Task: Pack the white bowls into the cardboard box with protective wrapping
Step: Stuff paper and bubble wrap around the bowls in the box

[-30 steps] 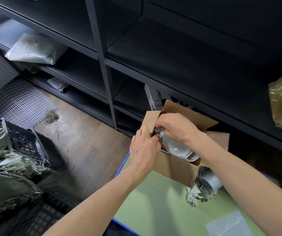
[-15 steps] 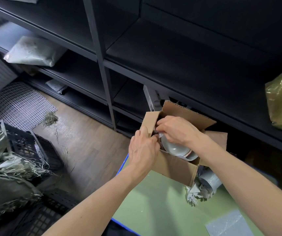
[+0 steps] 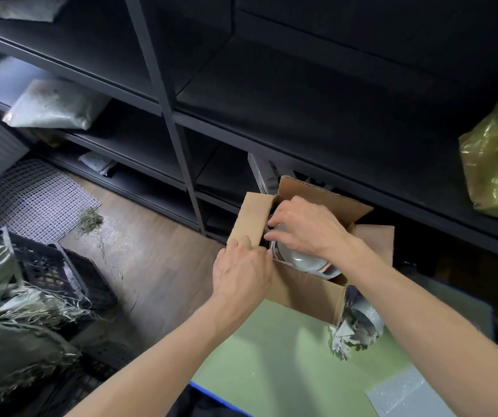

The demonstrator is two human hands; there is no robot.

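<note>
- The white bowls (image 3: 301,260) sit inside the cardboard box (image 3: 304,293). They are stacked or nested and tilted towards its near wall, with a rim edge showing below them.
- The box stands on the far edge of the green table (image 3: 271,356) with its flaps open. Its left flap (image 3: 252,218) stands upright.
- The step in hand looks like seating the bowls snugly against the box's left wall, or tucking padding into that gap.
- To do it well, press down and sideways gently with flat fingers and keep the box braced so it does not slide off the table edge. Fill any gap so that bowl never bears on bare cardboard or on another bowl's rim.
- The right hand (image 3: 307,230) is inside the box, lying over the top bowl. Its fingers (image 3: 271,236) reach almost straight towards the left wall and are slightly spread. They hold nothing that shows, though the thumb is hidden.
- The left hand (image 3: 241,275) grips the box's near-left corner at the foot of the left flap. Its fingers curl over the cardboard edge and steady the box.
- A wrapped bundle (image 3: 362,320) in crumpled grey paper lies touching the box's right side, and I judge it is waiting to go in.
- A bubble-wrap sheet (image 3: 404,392) lies flat on the table, nearer the person and well apart from the box.
- Dark shelving (image 3: 181,115) rises behind the box.
</note>
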